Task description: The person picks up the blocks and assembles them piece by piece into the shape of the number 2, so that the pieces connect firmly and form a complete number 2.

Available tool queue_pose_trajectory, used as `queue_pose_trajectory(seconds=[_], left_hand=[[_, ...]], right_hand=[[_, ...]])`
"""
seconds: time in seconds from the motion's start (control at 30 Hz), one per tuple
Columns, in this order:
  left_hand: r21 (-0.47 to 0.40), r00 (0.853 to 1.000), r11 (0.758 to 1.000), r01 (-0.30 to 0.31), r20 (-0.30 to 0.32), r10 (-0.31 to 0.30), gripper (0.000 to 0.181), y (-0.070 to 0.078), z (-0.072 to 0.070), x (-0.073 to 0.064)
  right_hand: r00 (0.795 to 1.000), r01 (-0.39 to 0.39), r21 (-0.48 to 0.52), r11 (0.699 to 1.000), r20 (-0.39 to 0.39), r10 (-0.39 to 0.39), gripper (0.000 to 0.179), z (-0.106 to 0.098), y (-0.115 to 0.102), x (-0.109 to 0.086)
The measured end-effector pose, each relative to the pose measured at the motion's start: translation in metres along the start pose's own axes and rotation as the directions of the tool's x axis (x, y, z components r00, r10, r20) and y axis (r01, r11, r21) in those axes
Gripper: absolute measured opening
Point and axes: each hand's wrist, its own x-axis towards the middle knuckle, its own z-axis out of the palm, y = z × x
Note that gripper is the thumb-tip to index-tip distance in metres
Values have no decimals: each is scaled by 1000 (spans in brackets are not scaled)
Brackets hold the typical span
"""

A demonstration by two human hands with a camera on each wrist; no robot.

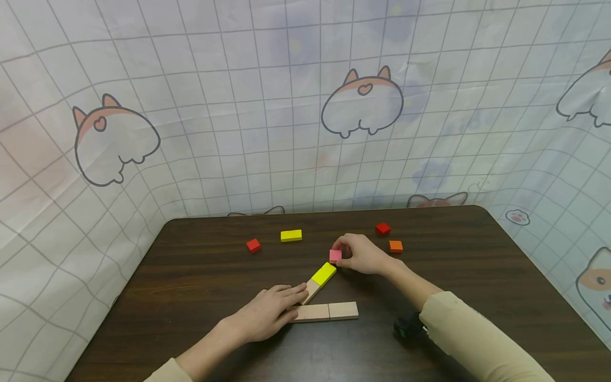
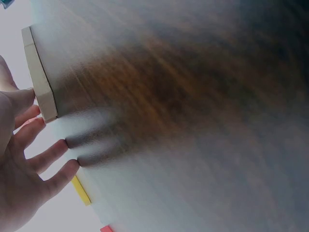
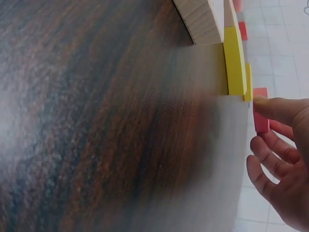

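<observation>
Right hand [image 1: 365, 254] pinches pink block [image 1: 335, 255] (left hand [image 1: 264, 313] apart).

At seven o'clock in the head view, the left sleeve [image 1: 168, 373] shows a short stretch of pale cream cloth; toward four o'clock the right sleeve [image 1: 477, 339], the same cream, shows far more, plain and softly creased, its opening around the forearm; past the cloth, the forearms [image 1: 414, 284] are bare, as are the left hand [image 1: 264, 313] and right hand [image 1: 365, 255]; a small black item [image 1: 406, 326] with a greenish patch shows at the right sleeve's nine o'clock, whether worn I cannot tell.
</observation>
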Motion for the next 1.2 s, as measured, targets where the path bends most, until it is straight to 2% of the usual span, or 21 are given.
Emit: queue_pose_trajectory(seconds=[0.13,0.37,0.5,0.93,1.2], left_hand=[[0,1000,1000,-8,-9,8,47,0,1,0],[0,1000,1000,23,17,-23,48,0,2,0],[6,1000,1000,24,12,-24,47,0,2,1],[13,1000,1000,24,7,-24,47,1,1,0],[18,1000,1000,24,8,-24,47,-1,3,0]], right_hand=[[1000,-22,-2,1000,-5,22,29,2,0,0],[999,-50,14,999,-3,50,31,5,1,0],[999,-53,16,998,-9,53,31,8,4,0],[998,-55,32,998,1,55,27,14,8,1],[1000,-26,37,999,-9,27,26,14,8,0]])
